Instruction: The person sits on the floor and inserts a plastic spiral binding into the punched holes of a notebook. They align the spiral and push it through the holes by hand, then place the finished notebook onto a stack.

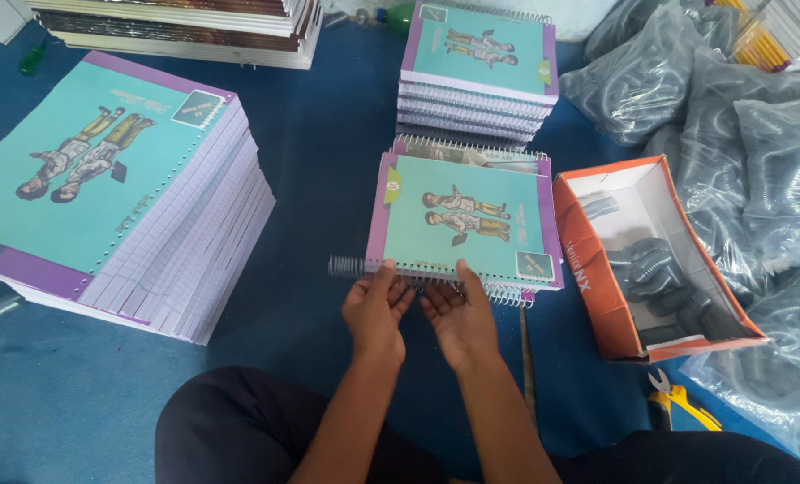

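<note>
Both hands meet at the near edge of one notebook (465,220), which lies flat on the blue floor (319,161) just ahead of the person's knees. The left hand (375,309) pinches the wire coil (418,273) between thumb and fingers, narrow; a stretch of the coil sticks out past the notebook's left corner. The right hand (458,315), touching the left, has its thumb on the cover edge and its fingers curled under the coil.

Straight beyond the grip, right behind the held notebook, stands one stack (478,72) of bound notebooks; I cannot count them for certain. Far left of the grip is one tall pile (140,206) of unbound, punched books, and beyond that another pile (185,27) at the top edge. Just right of the grip sits one orange box (610,305) with coils inside. Near right, low down, lies one pair of yellow pliers (682,408). Further right, several clear bags (749,179) of coils are heaped together
</note>
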